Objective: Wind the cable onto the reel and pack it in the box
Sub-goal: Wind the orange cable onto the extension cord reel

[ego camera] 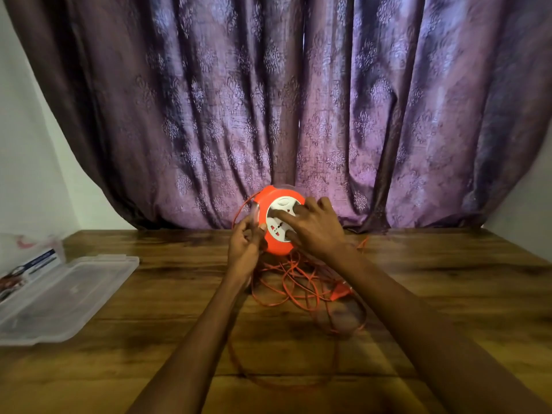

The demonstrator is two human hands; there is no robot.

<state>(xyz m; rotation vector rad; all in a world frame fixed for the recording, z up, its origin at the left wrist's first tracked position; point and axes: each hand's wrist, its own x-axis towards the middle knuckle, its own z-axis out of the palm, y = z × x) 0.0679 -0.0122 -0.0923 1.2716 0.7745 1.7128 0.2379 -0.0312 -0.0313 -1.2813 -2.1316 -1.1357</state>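
One orange cable reel (pixel 270 222) held up on edge above the wooden counter (pixel 448 279), its white socket face (pixel 280 219) turned toward the camera. Right hand (pixel 313 228) spread over that face, fingers (pixel 282 216) splayed and pressed flat on the white plate, thumb low on the rim. Left hand (pixel 245 245) at the reel's left edge, fingers curled in a pinch; what they pinch is blurred, cannot tell for certain. One orange cable (pixel 286 282), mostly unwound, lies in loose tangled loops on the counter just below and toward the camera from both hands; a single thin loop arcs past the left fingers. One clear plastic box (pixel 59 297), open, well to the left of the left hand. One purple patterned curtain (pixel 298 100) hangs behind the reel.
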